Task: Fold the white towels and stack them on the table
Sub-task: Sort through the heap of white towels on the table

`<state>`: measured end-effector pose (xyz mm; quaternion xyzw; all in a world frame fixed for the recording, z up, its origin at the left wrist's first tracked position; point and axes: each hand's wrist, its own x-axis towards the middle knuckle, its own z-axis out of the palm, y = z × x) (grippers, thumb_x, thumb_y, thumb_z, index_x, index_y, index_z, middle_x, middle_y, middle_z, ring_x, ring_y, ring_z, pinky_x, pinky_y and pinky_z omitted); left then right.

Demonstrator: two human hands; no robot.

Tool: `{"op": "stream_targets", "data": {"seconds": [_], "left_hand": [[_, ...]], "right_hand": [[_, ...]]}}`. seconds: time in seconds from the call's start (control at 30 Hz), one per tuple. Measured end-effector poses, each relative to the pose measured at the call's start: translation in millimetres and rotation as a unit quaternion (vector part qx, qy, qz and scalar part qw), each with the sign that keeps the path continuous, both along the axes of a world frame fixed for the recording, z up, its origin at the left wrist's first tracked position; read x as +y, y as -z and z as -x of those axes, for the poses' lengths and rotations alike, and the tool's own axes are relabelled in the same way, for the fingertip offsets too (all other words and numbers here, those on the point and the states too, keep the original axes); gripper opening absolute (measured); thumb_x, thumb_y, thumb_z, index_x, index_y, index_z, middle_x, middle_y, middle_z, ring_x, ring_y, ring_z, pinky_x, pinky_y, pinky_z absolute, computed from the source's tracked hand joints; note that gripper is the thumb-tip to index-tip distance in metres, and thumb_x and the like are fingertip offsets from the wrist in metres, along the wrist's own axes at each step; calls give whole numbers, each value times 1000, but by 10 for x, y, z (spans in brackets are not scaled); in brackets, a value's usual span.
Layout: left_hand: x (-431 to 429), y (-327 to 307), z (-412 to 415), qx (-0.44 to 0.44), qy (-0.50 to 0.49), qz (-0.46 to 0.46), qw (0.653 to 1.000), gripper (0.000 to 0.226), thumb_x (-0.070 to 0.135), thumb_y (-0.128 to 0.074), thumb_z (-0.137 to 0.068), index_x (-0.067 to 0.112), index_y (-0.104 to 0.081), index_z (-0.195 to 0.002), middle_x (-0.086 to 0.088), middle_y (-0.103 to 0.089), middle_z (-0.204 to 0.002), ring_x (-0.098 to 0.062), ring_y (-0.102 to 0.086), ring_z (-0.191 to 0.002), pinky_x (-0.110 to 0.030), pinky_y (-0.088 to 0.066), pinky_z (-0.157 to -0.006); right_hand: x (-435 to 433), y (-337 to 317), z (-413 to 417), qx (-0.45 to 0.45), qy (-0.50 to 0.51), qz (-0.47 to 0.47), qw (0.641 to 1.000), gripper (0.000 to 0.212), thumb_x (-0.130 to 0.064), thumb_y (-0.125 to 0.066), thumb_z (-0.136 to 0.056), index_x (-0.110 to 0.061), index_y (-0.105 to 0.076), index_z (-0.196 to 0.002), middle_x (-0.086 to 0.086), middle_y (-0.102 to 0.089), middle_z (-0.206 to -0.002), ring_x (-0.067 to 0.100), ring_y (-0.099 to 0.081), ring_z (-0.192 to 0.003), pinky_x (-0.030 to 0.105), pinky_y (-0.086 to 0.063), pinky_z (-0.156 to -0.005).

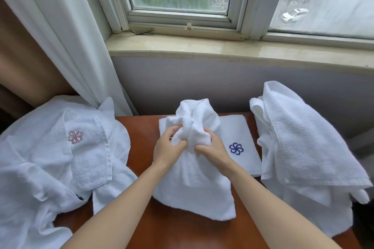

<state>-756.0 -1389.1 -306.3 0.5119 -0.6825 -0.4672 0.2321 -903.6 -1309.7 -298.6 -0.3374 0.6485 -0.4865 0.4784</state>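
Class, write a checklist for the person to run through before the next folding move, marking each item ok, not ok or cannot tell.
1. Left hand and right hand both grip the bunched white terry towel: ok.
2. That towel spread flat: not ok, it is crumpled.
3. Its corners found: cannot tell, hidden in the bunch.
4. Folded white towel with blue flower emblem lies flat for stacking: ok.
5. Bare reddish-brown wooden table in front: ok.
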Motion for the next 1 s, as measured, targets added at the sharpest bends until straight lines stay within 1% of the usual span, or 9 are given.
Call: {"op": "stream_targets", "data": {"seconds": [0.07, 0.13, 0.3, 0.47, 0.67, 0.77, 0.87, 0.93, 1.0], "left_hand": [[30, -159, -28, 41, -14, 3, 999, 43, 36, -61, -72, 35, -62, -115, 17, -66, -108, -5, -63, -96, -33, -56, -84], [57, -337, -84, 75, -28, 14, 997, 45, 32, -62, -71, 29, -64, -115, 13, -68, -106, -9, -64, -97, -41, -56, -88], [149, -761, -383, 147, -58, 57, 986, 41, 28, -60, -66, 39, -65, -105, 17, -70, -98, -8, -65, -94, -43, -56, -87], [175, -1143, -917, 193, -93, 93, 972, 46, 28, -58, -62, 60, -63, -94, 26, -69, -98, 0, -65, -94, -30, -55, -84], [131, -1447, -1916, 199, -151, 145, 958, 38, 26, -58, -63, 43, -65, -96, 23, -70, -91, 0, -63, -88, -22, -52, -78], [89, -1528, -2450, 205, -175, 156, 950, 37, 21, -58, -64, 28, -67, -100, 15, -70, -90, -6, -63, -87, -19, -49, -75], [55, -1595, -2957, 209, -209, 171, 940, 38, 18, -58, -65, 36, -64, -97, 20, -70, -93, 5, -63, -89, -12, -48, -76], [11, -1599, -3288, 201, -226, 184, 935, 43, 18, -57, -65, 26, -66, -106, 12, -70, -101, 0, -64, -94, -15, -50, -79], [-46, -1573, -3596, 191, -242, 190, 932, 48, 19, -59, -66, 20, -65, -114, 7, -70, -105, -3, -64, -97, -17, -52, -80]], "right_hand": [[9, -160, -36, -8, 7, 13, 1000, 34, -15, -58, -61, -28, -66, -91, -17, -65, -70, -3, -61, -66, 15, -48, -57], [15, -336, -89, 2, 7, 30, 1000, 26, -15, -58, -61, -25, -65, -84, -15, -63, -68, 0, -60, -65, 16, -48, -57], [-6, -794, -387, 38, -16, 88, 995, 20, -15, -55, -59, -27, -62, -73, -13, -57, -64, 6, -56, -62, 20, -45, -54], [-102, -1156, -899, 58, -54, 143, 987, 22, -10, -56, -62, -19, -63, -81, -7, -59, -69, 10, -56, -66, 23, -45, -58], [-335, -1431, -1845, 41, -117, 177, 976, 28, -9, -57, -62, -11, -63, -89, -2, -59, -73, 12, -57, -69, 27, -47, -62], [-491, -1491, -2371, 30, -152, 185, 970, 31, -11, -57, -61, -17, -66, -90, -4, -60, -73, 11, -58, -70, 25, -47, -62], [-671, -1500, -2883, 22, -180, 185, 966, 35, -16, -58, -60, -19, -66, -94, -3, -63, -76, 12, -60, -72, 27, -49, -64], [-779, -1488, -3208, 24, -191, 176, 965, 41, -20, -59, -58, -25, -67, -98, -1, -66, -81, 16, -64, -79, 30, -51, -68], [-871, -1469, -3514, 28, -203, 181, 962, 45, -20, -59, -58, -35, -67, -100, -3, -69, -83, 12, -67, -82, 27, -52, -67]]}}
